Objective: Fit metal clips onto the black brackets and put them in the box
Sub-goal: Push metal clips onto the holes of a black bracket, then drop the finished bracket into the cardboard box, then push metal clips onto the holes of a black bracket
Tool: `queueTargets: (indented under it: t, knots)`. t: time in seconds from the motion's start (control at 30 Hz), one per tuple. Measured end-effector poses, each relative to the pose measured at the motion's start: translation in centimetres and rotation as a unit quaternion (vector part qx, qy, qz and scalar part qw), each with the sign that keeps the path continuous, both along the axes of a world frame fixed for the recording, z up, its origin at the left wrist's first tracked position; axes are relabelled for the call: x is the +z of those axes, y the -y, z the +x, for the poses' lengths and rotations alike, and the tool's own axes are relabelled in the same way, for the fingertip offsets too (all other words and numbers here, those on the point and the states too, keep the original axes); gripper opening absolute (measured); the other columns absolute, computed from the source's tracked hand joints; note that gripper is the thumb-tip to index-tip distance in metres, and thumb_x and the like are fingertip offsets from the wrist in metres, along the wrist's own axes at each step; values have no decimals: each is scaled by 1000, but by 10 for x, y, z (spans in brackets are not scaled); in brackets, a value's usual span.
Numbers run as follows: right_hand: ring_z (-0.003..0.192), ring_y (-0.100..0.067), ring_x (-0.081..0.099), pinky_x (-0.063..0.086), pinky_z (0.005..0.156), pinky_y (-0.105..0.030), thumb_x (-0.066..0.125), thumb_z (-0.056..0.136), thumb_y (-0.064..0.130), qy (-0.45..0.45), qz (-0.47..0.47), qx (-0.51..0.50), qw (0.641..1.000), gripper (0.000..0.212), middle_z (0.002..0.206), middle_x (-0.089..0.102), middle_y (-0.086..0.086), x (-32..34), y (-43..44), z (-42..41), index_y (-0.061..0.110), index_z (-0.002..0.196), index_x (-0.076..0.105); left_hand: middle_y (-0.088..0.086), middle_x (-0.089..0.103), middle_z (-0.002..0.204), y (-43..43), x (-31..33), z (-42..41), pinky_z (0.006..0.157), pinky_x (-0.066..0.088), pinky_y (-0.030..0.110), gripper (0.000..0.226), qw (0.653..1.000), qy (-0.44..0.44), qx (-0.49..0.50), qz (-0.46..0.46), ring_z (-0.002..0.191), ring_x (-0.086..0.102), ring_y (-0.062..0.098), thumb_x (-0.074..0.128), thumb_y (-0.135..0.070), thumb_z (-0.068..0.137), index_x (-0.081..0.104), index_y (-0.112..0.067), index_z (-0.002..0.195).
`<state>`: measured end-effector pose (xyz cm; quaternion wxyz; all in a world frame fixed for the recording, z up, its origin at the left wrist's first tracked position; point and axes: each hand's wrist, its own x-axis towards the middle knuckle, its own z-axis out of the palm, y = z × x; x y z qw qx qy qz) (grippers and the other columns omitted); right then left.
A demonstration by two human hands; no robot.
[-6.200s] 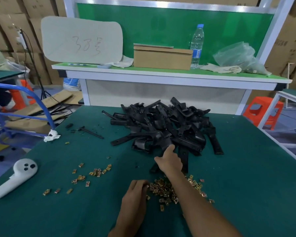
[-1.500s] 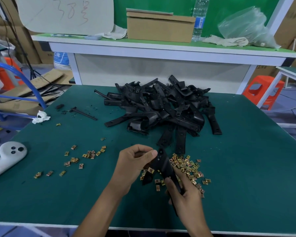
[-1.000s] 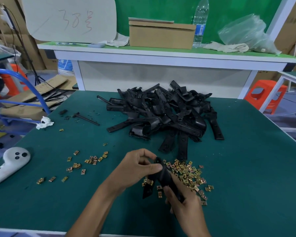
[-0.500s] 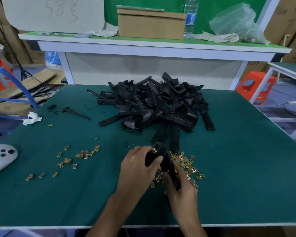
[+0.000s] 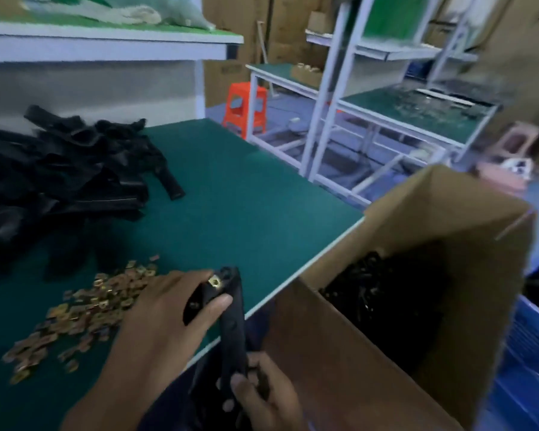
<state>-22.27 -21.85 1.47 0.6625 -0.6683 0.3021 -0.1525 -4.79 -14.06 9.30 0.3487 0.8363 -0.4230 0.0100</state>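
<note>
Both hands hold one black bracket [image 5: 233,325] over the table's right edge. My left hand [image 5: 165,321] grips its upper end, where a brass clip [image 5: 214,280] sits on the tip. My right hand [image 5: 262,396] grips its lower end. A heap of loose brass clips [image 5: 84,306] lies on the green mat left of my hands. The pile of black brackets [image 5: 63,169] fills the far left. An open cardboard box [image 5: 467,213] stands beside the table at the right, with black brackets [image 5: 383,300] inside.
The green table [image 5: 246,197] ends in a white edge running diagonally beside the box. Beyond it stand an orange stool [image 5: 246,110], white-framed benches [image 5: 395,119] and blue crates [image 5: 535,353] at the far right. The view is blurred.
The view has swung to the right, bringing the cardboard box into sight. Both hands have carried the bracket with its clip from above the clip heap to the table's right edge.
</note>
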Motion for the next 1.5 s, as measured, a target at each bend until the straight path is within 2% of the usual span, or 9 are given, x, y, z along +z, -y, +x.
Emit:
queueTargets:
  t: [0.2, 0.33, 0.4, 0.5, 0.67, 0.87, 1.1, 1.3, 1.5]
  knots:
    - [65, -25, 64, 51, 62, -35, 67, 95, 15, 45, 119, -253, 959, 13, 81, 71, -23, 21, 70, -60, 3, 99, 69, -33, 57, 107, 19, -4, -23, 90, 18, -6, 39, 995, -51, -79, -17, 99, 45, -13, 51, -61, 83, 54, -53, 121]
    - [104, -14, 65, 50, 99, -40, 60, 103, 23, 127, 172, -335, 918, 54, 125, 66, -8, 36, 147, -66, 21, 152, 39, -36, 58, 109, 3, -14, -9, 90, 29, -1, 25, 996, -74, -53, -15, 109, 47, -18, 59, -50, 89, 61, -50, 113]
    - [105, -13, 63, 52, 87, -33, 57, 103, 15, 121, 163, -301, 932, 56, 138, 61, -11, 36, 156, -53, 17, 155, 36, -35, 59, 109, -10, -16, 1, 90, 36, 6, 24, 996, -80, -15, -22, 109, 53, -9, 61, -46, 90, 62, -48, 114]
    - [91, -18, 74, 62, 74, -29, 85, 80, 16, 95, 128, -252, 955, 45, 105, 77, -11, 32, 137, 2, 21, 122, 70, -28, 62, 112, -34, -15, 21, 92, 46, 18, 24, 995, -73, 48, -43, 107, 58, -4, 60, -42, 94, 67, -36, 117]
    - [60, -7, 69, 59, 58, -19, 57, 96, -11, 70, -14, -63, 995, 28, 76, 78, -1, 15, 62, 101, 8, 113, 69, -27, 60, 110, -74, -21, 65, 92, 37, 8, 18, 981, -58, 184, -38, 108, 51, -7, 57, -35, 98, 66, -36, 113]
    - [64, -2, 65, 49, 63, -16, 63, 92, 34, 94, -175, 81, 977, 22, 80, 73, 14, 10, -25, 161, 53, 102, 68, -7, 66, 115, -97, -34, 142, 88, 43, 20, 23, 952, -57, 301, 10, 110, 58, 11, 57, -34, 99, 66, -23, 118]
    - [61, -1, 65, 51, 61, -13, 73, 86, 24, 50, -278, 42, 958, 27, 74, 67, 15, -5, -32, 164, 46, 101, 67, 4, 48, 148, -64, -60, 199, 107, 43, 41, 77, 942, -143, 280, 117, 138, 38, 28, 63, -50, 93, 29, -18, 154]
    - [53, -9, 62, 55, 56, -29, 71, 90, 15, 68, -270, 54, 959, 25, 62, 66, 5, -7, -27, 167, 40, 89, 72, 15, 52, 130, -62, -52, 204, 99, 42, 39, 49, 939, 22, 326, 109, 122, 47, 33, 45, -29, 103, 39, -8, 147]
    - [54, -15, 62, 52, 59, -26, 68, 92, 11, 76, -221, 71, 970, 28, 57, 63, 3, -10, -25, 169, 39, 88, 72, 1, 55, 65, -115, 1, 201, 52, 35, 33, 37, 909, 108, 389, 104, 65, 60, 30, 38, -39, 106, 52, -14, 82]
